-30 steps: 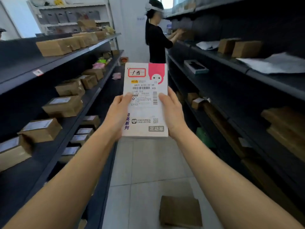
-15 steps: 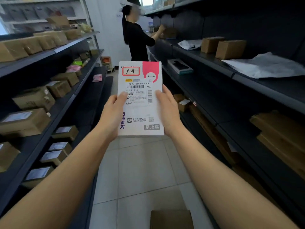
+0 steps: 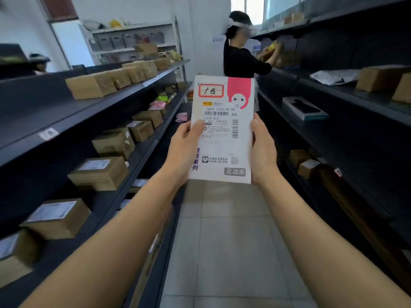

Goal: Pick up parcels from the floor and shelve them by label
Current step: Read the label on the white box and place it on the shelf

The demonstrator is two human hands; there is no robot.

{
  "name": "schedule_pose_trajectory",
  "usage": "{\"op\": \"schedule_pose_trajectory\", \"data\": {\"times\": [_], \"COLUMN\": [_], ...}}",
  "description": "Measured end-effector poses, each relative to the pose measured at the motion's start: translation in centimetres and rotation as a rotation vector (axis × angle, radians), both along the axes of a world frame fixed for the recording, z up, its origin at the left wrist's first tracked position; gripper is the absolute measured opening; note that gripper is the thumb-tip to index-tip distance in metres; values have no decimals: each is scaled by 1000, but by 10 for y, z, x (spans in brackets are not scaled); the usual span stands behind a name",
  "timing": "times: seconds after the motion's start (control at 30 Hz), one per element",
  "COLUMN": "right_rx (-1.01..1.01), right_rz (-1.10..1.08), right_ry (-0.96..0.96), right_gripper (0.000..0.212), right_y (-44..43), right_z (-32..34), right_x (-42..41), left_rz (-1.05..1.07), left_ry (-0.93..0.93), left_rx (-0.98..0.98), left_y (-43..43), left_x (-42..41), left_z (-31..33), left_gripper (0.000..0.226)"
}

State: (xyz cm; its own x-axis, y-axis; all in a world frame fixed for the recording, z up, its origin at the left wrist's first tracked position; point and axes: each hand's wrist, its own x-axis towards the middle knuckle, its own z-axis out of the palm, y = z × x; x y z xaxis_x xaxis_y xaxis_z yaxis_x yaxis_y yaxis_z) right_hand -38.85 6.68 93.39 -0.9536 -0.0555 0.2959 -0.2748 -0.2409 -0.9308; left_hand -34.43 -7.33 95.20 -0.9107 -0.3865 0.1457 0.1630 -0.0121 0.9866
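Parcel [image 3: 222, 130] upright at chest height mid-aisle, label facing camera, clamped at side edges by left hand [image 3: 184, 147] and right hand [image 3: 263, 150]. Step judged: label reading. Next: match label to shelf [image 3: 124, 90], carry there.

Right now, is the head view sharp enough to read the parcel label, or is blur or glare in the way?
Head view: the white parcel, held in the left hand and right hand, is sharp, with "G103" legible; boxes on the left shelves smear with blur near the edge; the window is blown out; the shelves bend from wide-angle distortion.
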Motion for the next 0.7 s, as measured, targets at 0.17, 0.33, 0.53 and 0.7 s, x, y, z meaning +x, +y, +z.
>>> {"op": "schedule_pose_trajectory", "data": {"times": [0.17,0.33,0.53,0.7], "right_rx": [-94,-225,-282,-279], "right_rz": [135,285,481,710], "right_ry": [99,123,233,266], "right_gripper": [30,40,29,15], "right_y": [-92,-181,-266,-340], "right_z": [29,53,99,131], "right_x": [-25,-45,-56,-69], "left_rz": [121,247,428,650], "left_ry": [111,163,291,376], "left_rx": [-66,-118,-92,-80], "left_y": [-84,-159,-226,-270], "left_x": [-7,-3,10,20], "left_z": [31,59,97,115], "left_gripper": [22,32,26,26]}}
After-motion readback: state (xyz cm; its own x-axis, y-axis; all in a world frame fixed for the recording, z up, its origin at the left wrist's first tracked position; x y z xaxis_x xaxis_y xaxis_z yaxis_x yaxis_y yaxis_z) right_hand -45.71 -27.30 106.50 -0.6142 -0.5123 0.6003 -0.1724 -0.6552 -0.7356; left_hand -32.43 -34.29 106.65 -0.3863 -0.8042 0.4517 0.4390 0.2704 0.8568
